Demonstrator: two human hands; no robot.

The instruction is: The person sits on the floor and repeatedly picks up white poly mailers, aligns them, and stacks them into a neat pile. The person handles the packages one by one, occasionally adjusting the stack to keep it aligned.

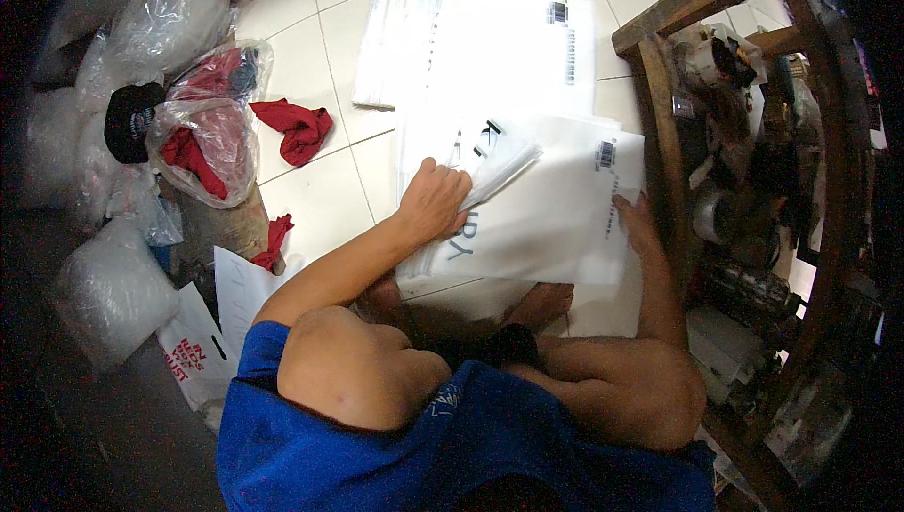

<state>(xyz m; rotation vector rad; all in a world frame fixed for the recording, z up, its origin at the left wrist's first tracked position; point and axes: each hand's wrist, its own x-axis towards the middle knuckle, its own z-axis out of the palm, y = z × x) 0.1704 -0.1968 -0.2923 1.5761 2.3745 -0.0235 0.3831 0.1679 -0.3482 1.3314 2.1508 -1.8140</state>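
Note:
White plastic bags with dark print and barcodes lie in front of me. My left hand [433,200] is closed on the turned-up left edge of a white plastic bag [556,230], which bends over in a fold. At the opposite edge of that bag my right hand [639,223] grips the side, its fingers partly hidden by the sheet. Just beyond, a flat stack of similar bags [499,51] rests on the floor, with a further bundle [375,84] at its left side.
Pale tiles [282,51] cover the floor. On the left are clear plastic sacks [169,23], a black cap [132,121], red cloth pieces [294,131] and a printed white bag [193,343]. A wooden frame [664,126] with cluttered machine parts stands close on the right.

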